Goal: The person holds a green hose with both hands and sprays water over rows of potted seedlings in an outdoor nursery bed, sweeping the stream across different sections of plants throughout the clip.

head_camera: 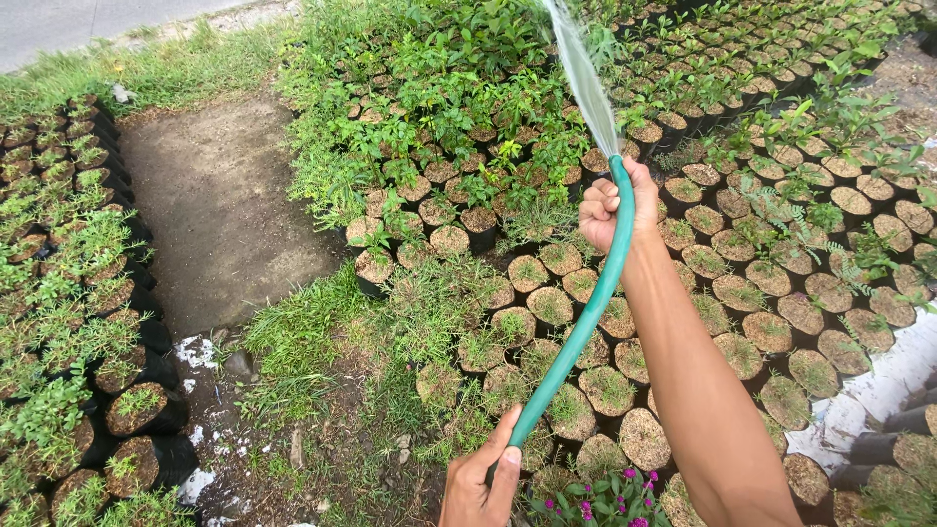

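- Both hands grip a green garden hose [586,322]: the right hand [613,207], arm stretched forward, is closed in a fist around the hose just below its open end, thumb pressed near the mouth.
- Left hand [480,483] sits low at the bottom edge of the view, fingers wrapped around the hose and thumb laid along it.
- Between the two hands the hose runs in a gentle curve, its long axis rising from lower left to upper right and away from the person; its mouth points up and forward.
- Water spray [584,73] leaves the mouth in a narrow fan and reaches the top edge of the view, over the leafy seedlings [459,107].
- Under the hose stand close rows of black nursery bags [547,303] filled with soil, many with only thin sprouts, some with taller green plants farther back and to the right.
- A small plant with purple flowers [605,498] grows just right of the left hand.
- To the left lies a bare dirt path [210,205] with patches of grass [303,342], and beyond it another block of bagged seedlings [68,322].
- A pale paved strip [59,24] shows in the top left corner; the setting is outdoors in daylight.
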`<state>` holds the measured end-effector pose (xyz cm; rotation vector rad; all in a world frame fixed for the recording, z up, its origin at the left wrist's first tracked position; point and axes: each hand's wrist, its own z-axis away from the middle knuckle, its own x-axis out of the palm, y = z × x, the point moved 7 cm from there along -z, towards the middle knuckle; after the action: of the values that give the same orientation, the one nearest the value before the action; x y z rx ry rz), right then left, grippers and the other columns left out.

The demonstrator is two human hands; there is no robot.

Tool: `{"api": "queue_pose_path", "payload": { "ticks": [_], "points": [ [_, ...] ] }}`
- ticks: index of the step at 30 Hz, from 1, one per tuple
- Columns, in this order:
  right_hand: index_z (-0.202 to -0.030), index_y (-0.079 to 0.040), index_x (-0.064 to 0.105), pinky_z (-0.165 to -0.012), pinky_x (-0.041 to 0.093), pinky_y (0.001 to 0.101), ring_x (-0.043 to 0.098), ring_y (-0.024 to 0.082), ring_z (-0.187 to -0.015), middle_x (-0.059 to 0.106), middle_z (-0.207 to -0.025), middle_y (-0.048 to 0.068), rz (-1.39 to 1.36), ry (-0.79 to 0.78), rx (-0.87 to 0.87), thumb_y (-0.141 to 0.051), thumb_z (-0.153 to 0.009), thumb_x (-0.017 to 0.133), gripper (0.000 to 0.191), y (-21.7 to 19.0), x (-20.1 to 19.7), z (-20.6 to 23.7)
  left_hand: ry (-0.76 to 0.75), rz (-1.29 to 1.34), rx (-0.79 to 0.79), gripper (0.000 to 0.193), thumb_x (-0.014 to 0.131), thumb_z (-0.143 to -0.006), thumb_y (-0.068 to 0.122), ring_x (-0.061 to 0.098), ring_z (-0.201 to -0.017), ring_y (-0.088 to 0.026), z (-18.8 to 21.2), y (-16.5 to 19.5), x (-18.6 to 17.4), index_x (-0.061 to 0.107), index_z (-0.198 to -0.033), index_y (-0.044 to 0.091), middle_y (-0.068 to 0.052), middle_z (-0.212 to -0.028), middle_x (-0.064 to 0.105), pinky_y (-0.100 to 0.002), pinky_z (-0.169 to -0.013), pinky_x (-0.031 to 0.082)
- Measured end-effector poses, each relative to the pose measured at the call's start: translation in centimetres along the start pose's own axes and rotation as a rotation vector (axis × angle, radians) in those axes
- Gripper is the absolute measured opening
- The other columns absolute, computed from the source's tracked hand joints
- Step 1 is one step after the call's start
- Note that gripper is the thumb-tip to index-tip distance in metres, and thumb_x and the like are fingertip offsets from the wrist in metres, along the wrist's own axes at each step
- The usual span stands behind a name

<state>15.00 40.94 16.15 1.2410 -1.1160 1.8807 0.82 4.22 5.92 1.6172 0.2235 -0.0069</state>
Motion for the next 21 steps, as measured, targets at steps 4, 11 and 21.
{"api": "queue_pose_path", "payload": {
  "ticks": [4,11,21],
  "points": [
    [-0.065,-0.013,0.045,-0.038,0.023,0.0234,0.033,0.008,-0.041,0.043,-0.051,-0.001,0.008,0.051,-0.018,-0.038,-0.093,0.07,0.045,0.4,-0.6,-0.5,0.018,-0.042,0.099,0.051,0.054,-0.102,0.029,0.064,-0.059,-0.01,-0.3,1.2,-0.1,0.054,-0.148,0.006,-0.021,-0.105,0.077,-0.03,-0.055,0.053],
    [-0.067,-0.013,0.045,-0.039,0.023,0.0232,0.035,0.008,-0.041,0.044,-0.051,-0.001,-0.009,0.032,-0.004,-0.04,-0.096,0.068,0.046,1.8,-0.4,-0.9,-0.041,-0.049,0.235,0.053,0.051,-0.108,0.029,0.065,-0.066,-0.01,-1.2,4.5,-0.4,0.047,-0.153,0.002,-0.024,-0.112,0.077,-0.03,-0.065,0.055],
    [-0.071,-0.013,0.05,-0.04,0.024,0.0235,0.036,0.009,-0.042,0.047,-0.053,0.0,0.079,0.006,-0.089,-0.039,-0.093,0.066,0.038,1.8,0.7,-0.6,-0.108,-0.058,0.06,0.056,0.051,-0.101,0.028,0.047,-0.054,-0.008,-3.9,8.3,-0.9,0.046,-0.155,0.016,-0.006,-0.08,0.072,-0.032,-0.053,0.045]
  ]
}}
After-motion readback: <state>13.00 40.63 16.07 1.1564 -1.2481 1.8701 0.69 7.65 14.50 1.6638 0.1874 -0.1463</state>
